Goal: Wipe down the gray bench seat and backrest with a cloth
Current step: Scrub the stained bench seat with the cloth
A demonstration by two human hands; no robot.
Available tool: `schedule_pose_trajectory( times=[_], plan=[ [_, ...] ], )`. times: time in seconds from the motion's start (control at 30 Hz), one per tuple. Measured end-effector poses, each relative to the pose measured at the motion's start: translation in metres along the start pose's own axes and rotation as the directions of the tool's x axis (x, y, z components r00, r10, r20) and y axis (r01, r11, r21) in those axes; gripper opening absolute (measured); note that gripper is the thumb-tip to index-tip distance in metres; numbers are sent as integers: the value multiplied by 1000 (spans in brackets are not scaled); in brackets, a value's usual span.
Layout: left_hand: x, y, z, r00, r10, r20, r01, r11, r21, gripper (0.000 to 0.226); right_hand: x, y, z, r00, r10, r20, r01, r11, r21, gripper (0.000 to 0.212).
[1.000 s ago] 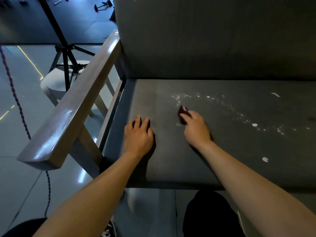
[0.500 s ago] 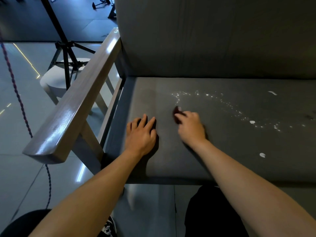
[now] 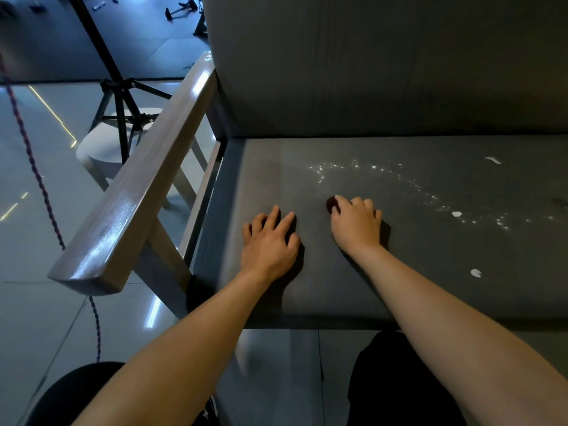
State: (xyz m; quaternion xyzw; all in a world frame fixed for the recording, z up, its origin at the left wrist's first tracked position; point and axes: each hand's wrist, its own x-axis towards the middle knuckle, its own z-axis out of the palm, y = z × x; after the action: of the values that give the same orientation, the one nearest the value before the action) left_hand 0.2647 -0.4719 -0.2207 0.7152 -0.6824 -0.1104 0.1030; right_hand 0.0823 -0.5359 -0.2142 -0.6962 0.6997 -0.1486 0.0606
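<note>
Nothing to read in this one, honestly. No lettering, label, logo or number that I can make out on the bench [image 3: 461, 290] or on the wooden armrest [image 3: 138, 210] along its left edge. The gear on the floor beyond the far left corner is too dark and blurry to show any markings.
</note>
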Motion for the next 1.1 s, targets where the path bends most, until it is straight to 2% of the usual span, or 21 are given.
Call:
schedule_pose_trajectory(
  times=[0.1,0.27,0.37,0.4,0.53,0.6,0.67,0.73,0.8,0.87,0.93,1.03,1.1],
  plan=[
    [0,2,0,1000,-8,-3,8,1000,6,57,-11,-22,4,1000,14,-1,-14,1000,4,36],
    [-1,3,-1,1000,-17,-7,17,1000,3,53,-41,-45,10,984,-177,15,173,978,119,33],
    [-1,4,-2,1000,-27,4,27,1000,-5,53,-25,-29,3,973,-231,23,230,973,21,31],
    [-1,4,-2,1000,-31,6,31,999,-7,53,-17,-21,1,980,-197,20,197,980,-9,31],
    [0,3,-1,1000,-29,12,29,1000,-10,53,1,10,-8,996,84,-3,-84,996,-23,29],
    [0,4,-1,999,-32,6,32,999,-5,52,-5,1,-8,993,115,26,-116,993,32,30],
    [1,6,-2,1000,-31,-7,31,999,-9,49,-21,-21,-6,997,28,67,-36,993,115,31],
    [2,8,-3,999,-40,-23,39,999,-29,45,-40,-39,-3,987,-123,98,106,980,166,30],
    [2,10,-3,998,-56,-37,55,998,-31,45,-48,-38,-4,968,-236,91,221,964,146,30],
    [2,10,-2,998,-50,-33,49,999,-20,47,-36,-22,-8,963,-263,64,258,963,78,32],
    [1,9,-2,999,-45,-21,44,999,-17,49,-16,0,-9,985,-170,30,169,985,15,35],
    [0,8,-1,999,-40,-15,40,999,-15,51,5,25,-13,995,98,-6,-98,995,-1,32],
    [1,8,-1,999,-42,-14,42,999,-18,51,4,15,-11,991,135,2,-135,990,34,31]
  ],
)
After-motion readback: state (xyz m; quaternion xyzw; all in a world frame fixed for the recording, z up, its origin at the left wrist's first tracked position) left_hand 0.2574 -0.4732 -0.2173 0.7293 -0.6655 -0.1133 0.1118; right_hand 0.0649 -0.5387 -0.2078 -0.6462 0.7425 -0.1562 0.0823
